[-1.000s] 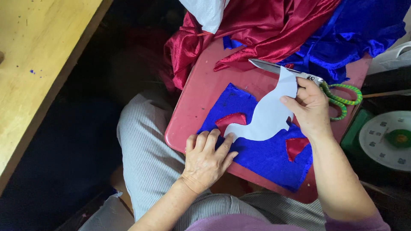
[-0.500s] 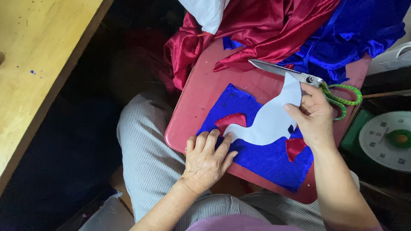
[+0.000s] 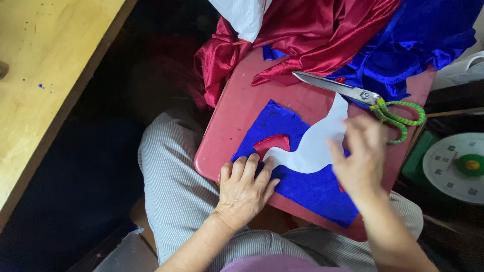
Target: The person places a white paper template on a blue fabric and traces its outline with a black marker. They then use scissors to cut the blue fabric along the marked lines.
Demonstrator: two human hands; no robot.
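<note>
A red board (image 3: 237, 116) rests across the person's lap. On it lie blue cloth (image 3: 307, 186), scissors (image 3: 353, 93), and heaped red satin (image 3: 322, 35) and blue satin (image 3: 418, 40).

R hand (image 3: 359, 158) blurred; scale (image 3: 456, 167) cut off

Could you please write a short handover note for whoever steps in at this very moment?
Left hand: flat, fingers spread, pressing the blue cloth piece and the tip of the white paper pattern onto the red board on the lap.
Right hand: blurred above the pattern's right side, holding nothing I can see.
Scissors: lying shut at the board's far edge.
Done: pattern laid on the cloth.
Left: cloth not cut around the pattern.
</note>
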